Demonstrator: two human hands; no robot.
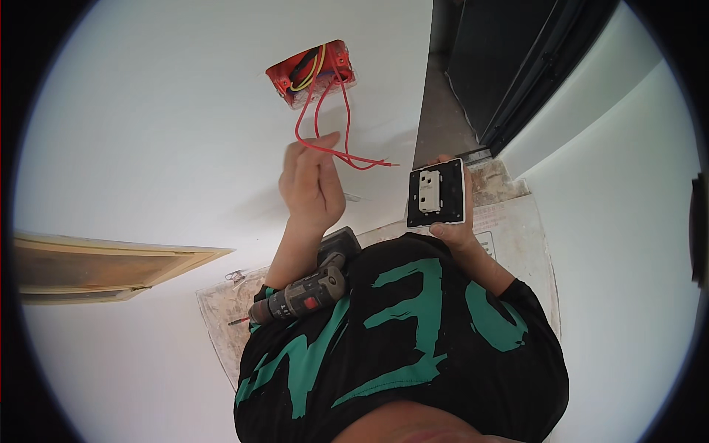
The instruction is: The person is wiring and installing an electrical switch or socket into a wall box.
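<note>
A red wall box (278, 76) is set into the white wall, with yellow, black and blue wires inside. Long red wires (348, 118) loop out of it, and their bare copper ends reach toward the right. My left hand (314, 188) is raised below the box, fingers curled in around one of the red wires; the exact grip is partly hidden. In my right hand (458, 230) is a square wall switch (429, 193), held by its edges. Its black back, white terminal block and white rim face left, toward the wire ends.
A cordless drill (295, 297) with a red-tipped bit lies against my left side. A yellowish framed opening (140, 277) is at the left. Dirty floor covering (517, 221) spreads below me, and a dark doorway (502, 66) opens at the upper right.
</note>
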